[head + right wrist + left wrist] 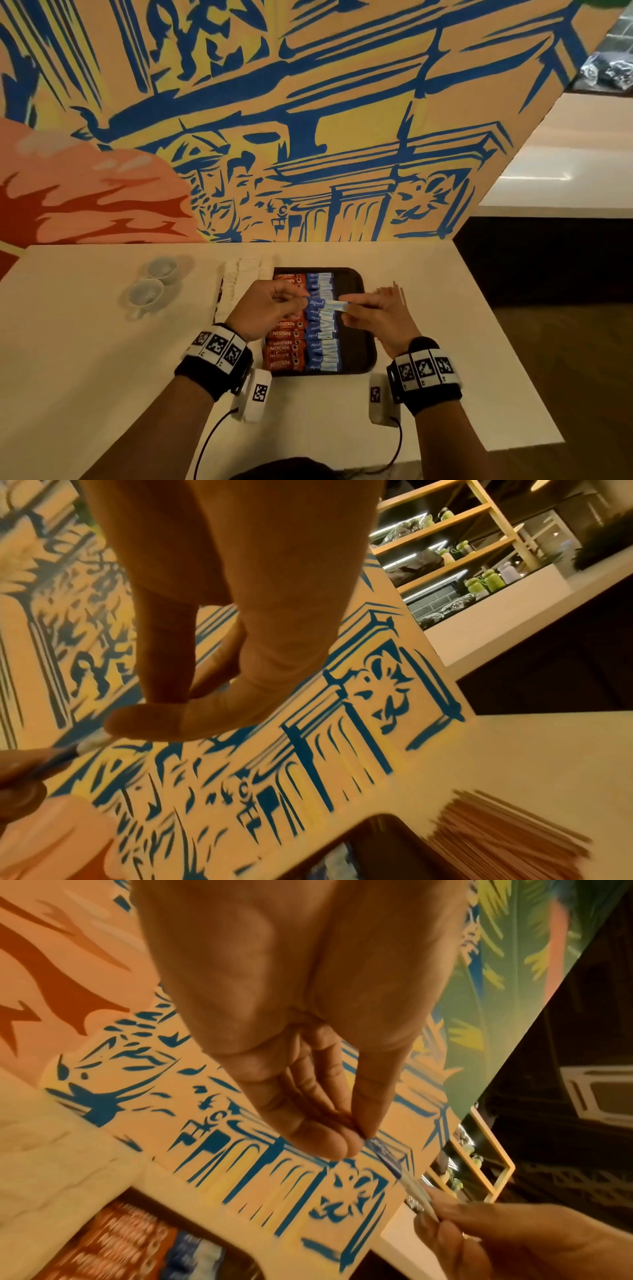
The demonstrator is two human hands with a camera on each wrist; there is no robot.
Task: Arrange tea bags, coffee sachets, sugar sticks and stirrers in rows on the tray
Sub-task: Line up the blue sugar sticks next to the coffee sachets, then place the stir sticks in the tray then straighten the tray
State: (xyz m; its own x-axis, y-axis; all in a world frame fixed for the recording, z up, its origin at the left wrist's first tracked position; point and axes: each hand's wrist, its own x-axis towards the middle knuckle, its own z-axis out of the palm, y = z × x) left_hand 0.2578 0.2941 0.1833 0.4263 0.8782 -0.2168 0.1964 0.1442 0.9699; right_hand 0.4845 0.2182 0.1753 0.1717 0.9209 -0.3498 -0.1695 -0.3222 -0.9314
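A black tray (358, 346) holds a row of red coffee sachets (286, 349) and, to their right, a row of blue sugar sticks (320, 332). One blue sugar stick (325, 304) is held level above these rows. My left hand (303, 300) pinches its left end and my right hand (346, 308) pinches its right end. The left wrist view shows the stick (387, 1156) running from my left fingertips (356, 1139) to the right hand. In the right wrist view only its pale end (92, 744) shows under my fingertips (116, 726).
White tea bags (239, 274) lie along the tray's left side. Wooden stirrers (394, 291) lie on the table right of the tray, partly behind my right hand, also seen as stirrers (507, 837). Two cups (150, 284) stand at the far left. A painted wall rises behind.
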